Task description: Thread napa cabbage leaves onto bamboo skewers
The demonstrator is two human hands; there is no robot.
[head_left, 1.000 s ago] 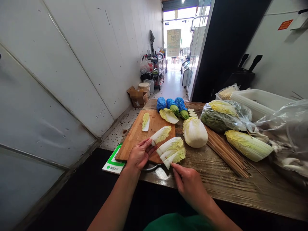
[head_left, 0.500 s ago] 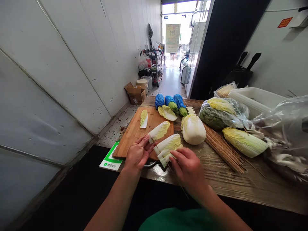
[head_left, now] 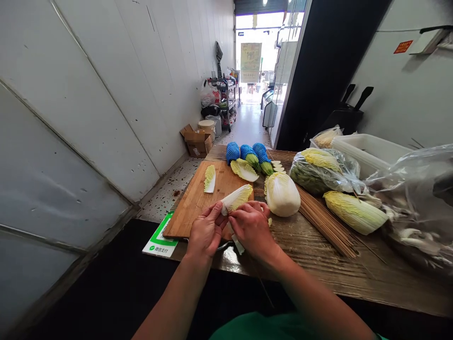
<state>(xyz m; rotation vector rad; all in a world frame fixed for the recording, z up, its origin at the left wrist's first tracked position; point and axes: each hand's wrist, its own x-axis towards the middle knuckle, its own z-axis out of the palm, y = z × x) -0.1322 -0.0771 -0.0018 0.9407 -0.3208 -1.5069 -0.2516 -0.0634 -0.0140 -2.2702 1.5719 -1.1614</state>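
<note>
Pinching cabbage leaf pc (head_left: 235,197) w/ L grip (head_left: 203,232) over cutting bd (head_left: 184,218); R grip (head_left: 252,227) closed on skewered leaf pcs (head_left: 238,244) beside it, mostly hidden; whole cabbage (head_left: 283,196) on table (head_left: 300,257) nearby.

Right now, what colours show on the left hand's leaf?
Napa cabbage leaf: white and yellow, seen in the head view.

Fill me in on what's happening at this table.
A person pinches a cabbage leaf by its white end in the left hand. The right hand is right beside it, over more leaf pieces that it mostly hides, with a thin stick poking out below. Another leaf strip lies on the cutting board, and a pale cabbage head sits just right of the board, near a bundle of thin sticks.
</note>
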